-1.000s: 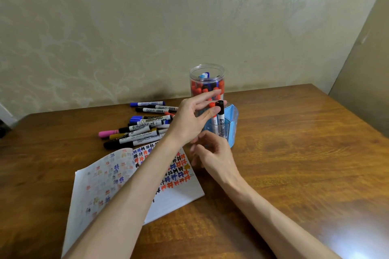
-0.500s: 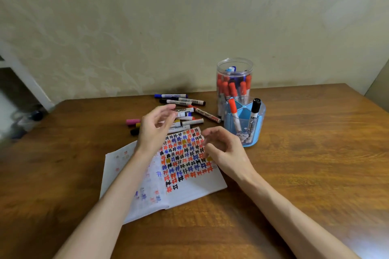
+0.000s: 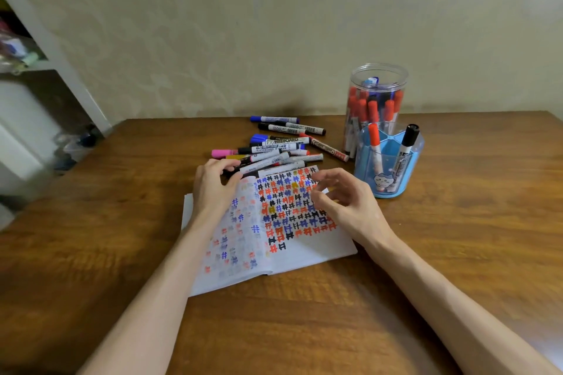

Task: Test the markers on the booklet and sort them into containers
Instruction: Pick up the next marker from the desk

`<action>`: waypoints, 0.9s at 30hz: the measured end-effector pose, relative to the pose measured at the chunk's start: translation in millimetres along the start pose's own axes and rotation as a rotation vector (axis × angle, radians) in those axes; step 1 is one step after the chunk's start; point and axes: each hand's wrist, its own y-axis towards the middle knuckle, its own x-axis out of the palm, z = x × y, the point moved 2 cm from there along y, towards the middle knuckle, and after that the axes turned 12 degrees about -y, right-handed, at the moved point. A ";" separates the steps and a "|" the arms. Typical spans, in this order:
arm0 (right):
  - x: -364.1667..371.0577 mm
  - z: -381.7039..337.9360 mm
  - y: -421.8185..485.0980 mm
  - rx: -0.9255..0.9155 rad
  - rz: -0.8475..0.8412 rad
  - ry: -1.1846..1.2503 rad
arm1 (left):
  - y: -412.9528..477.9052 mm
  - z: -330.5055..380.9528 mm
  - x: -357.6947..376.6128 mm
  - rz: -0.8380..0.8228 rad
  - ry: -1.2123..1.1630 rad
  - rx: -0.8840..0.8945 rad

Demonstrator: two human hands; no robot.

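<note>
An open booklet (image 3: 304,250) covered in coloured hash marks lies on the wooden table (image 3: 457,237). Behind it is a pile of several loose markers (image 3: 283,146). My left hand (image 3: 211,189) reaches the pile's near left end, where fingers and thumb pinch the dark end of a black-capped marker (image 3: 259,165) still lying in the pile. My right hand (image 3: 341,201) hovers over the booklet's right page, fingers loosely curled, holding nothing. A blue holder (image 3: 387,173) has a red marker (image 3: 375,149) and a black marker (image 3: 405,146) standing in it. A clear jar (image 3: 378,76) behind holds several markers.
A papered wall runs along the table's far edge. A white shelf unit (image 3: 45,49) with blurred items stands off the table's left side. Bare wood shows in front of the booklet and to the right of the containers.
My left hand let go of the black marker in the blue holder, swung left and came down onto the marker pile. My right hand stayed over the booklet. The view shifted left.
</note>
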 end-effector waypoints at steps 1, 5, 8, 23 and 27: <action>0.0 0.2 0.0 0.001 -0.003 0.003 | 0.8 -1.0 1.1 -0.003 0.021 0.001; 0.0 0.3 0.1 0.001 -0.006 -0.001 | 1.9 -4.8 1.3 -0.002 0.076 -0.032; 0.5 -0.1 -0.8 -0.001 -0.016 -0.005 | -3.1 3.4 -3.3 0.046 0.036 -0.003; 4.1 -19.0 -11.4 -0.063 -0.007 0.216 | -80.0 74.9 6.0 -0.442 -0.360 0.260; 4.7 -19.6 -12.0 -0.060 -0.017 0.193 | -83.8 69.0 5.7 -0.459 -0.283 0.272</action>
